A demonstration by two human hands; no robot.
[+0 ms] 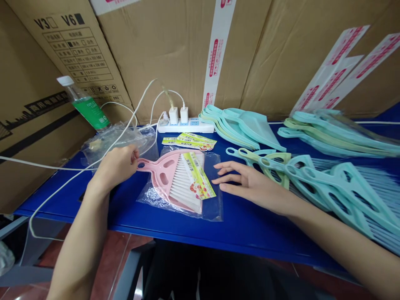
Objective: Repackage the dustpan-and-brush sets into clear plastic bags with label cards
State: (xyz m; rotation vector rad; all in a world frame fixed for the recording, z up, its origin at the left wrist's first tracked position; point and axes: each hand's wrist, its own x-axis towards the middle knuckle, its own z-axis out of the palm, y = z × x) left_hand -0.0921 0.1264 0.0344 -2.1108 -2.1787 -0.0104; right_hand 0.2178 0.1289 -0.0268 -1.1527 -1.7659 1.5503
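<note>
Large cardboard cartons [175, 54] stand behind a blue desk [175, 233], with a reddish tiled floor [109, 254] below it. Along the desk's far edge sits a white power strip [186, 126] with two chargers plugged in, and a plastic water bottle [86, 106] leans at the left. Stacks of teal and green dustpans [240, 129] and teal brooms [343, 196] crowd the right side. At the middle, a pink dustpan [162, 175] lies on a clear plastic bag [212, 187], holding a white-bristled brush [184, 189] under a yellow label card [198, 175]. The left hand [115, 166] grips the dustpan's handle, its fingers [133, 156] curled narrowly. The right hand [250, 185] is just beside the bag, fingers [228, 177] spread wide, holding nothing.
</note>
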